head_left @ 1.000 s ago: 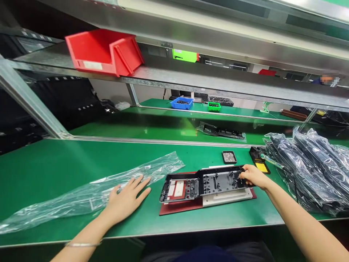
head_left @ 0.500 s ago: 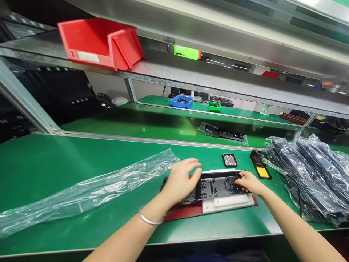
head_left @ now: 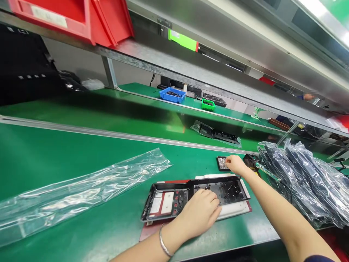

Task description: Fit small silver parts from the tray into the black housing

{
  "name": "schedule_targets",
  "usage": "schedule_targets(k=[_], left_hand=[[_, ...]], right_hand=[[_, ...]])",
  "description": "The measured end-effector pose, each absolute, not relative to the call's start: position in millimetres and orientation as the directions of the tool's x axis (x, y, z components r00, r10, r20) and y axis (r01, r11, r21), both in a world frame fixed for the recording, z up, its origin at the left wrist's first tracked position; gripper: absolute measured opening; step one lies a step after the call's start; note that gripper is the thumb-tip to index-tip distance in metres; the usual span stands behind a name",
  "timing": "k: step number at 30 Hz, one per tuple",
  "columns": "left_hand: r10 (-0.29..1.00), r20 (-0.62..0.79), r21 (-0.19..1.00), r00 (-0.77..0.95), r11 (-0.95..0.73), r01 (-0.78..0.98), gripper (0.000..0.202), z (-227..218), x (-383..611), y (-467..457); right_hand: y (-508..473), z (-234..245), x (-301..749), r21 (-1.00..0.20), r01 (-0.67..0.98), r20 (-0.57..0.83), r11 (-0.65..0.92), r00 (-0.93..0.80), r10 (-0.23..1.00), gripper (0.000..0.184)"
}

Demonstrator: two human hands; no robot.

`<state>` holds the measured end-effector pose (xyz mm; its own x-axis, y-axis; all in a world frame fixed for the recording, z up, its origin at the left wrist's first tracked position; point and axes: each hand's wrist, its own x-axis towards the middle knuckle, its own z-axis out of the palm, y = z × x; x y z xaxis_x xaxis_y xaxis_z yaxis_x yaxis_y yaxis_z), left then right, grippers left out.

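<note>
A long black plastic housing (head_left: 188, 189), open side up with a window at its left end, lies on a dark red and white fixture (head_left: 234, 210). My left hand (head_left: 201, 211) lies across the housing's front wall, fingers curled over into it and the thumb on the near side. Behind the housing, my right hand (head_left: 236, 164) reaches into a small black tray (head_left: 219, 168) of tiny shiny metal pieces (head_left: 222, 163). Its fingers are pinched together at the pieces; whether anything is between the fingertips is hidden.
A clear plastic bag (head_left: 89, 193) lies at left. To the right are a soldering iron (head_left: 268, 171) and a stack of bagged black parts (head_left: 300, 178). Another bagged housing (head_left: 218, 134) lies behind the metal rail. A red bin (head_left: 109, 22) stands on the shelf above.
My right hand has left the housing's right end for the small tray. My left hand has come down onto the front wall, and the housing's left end is uncovered. The view has shifted.
</note>
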<state>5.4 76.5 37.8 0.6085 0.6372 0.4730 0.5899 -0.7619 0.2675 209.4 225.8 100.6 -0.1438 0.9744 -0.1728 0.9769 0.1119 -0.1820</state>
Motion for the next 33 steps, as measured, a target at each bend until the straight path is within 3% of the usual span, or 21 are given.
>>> schedule_targets(k=[7,14,18,22,26,30,33], left_hand=[[0.654,0.447,0.245,0.61,-0.745,0.62,0.017,34.5,7.4,76.2],[0.661,0.433,0.26,0.613,-0.742,0.617,0.021,35.8,10.1,71.0],[0.67,0.431,0.312,0.604,-0.739,0.597,0.02,36.9,11.0,71.3],[0.696,0.425,0.44,0.579,-0.718,0.539,0.018,37.9,11.4,73.6],[0.774,0.41,0.655,0.483,-0.618,0.434,0.021,44.9,13.2,72.4],[0.882,0.325,0.875,0.34,-0.417,0.245,0.024,59.2,13.3,71.7],[0.955,0.157,0.985,0.253,-0.171,0.036,0.025,69.0,10.2,77.4]], right_hand=[[275.6,75.4,191.5,-0.055,0.998,-0.3,0.026,-0.042,0.953,0.017],[280.9,76.4,193.6,-0.064,0.997,-0.49,-0.031,-0.005,0.872,0.025],[279.7,73.1,196.0,-0.098,0.995,-0.524,-0.031,-0.025,0.852,0.018],[278.6,69.2,198.8,-0.141,0.989,-0.505,-0.035,-0.042,0.862,0.016],[274.3,68.0,202.4,-0.211,0.976,-0.448,-0.043,-0.058,0.892,0.017],[270.1,65.1,208.3,-0.284,0.958,-0.387,-0.049,-0.068,0.919,0.017],[270.0,61.1,212.7,-0.323,0.944,-0.344,-0.068,-0.05,0.938,0.017]])
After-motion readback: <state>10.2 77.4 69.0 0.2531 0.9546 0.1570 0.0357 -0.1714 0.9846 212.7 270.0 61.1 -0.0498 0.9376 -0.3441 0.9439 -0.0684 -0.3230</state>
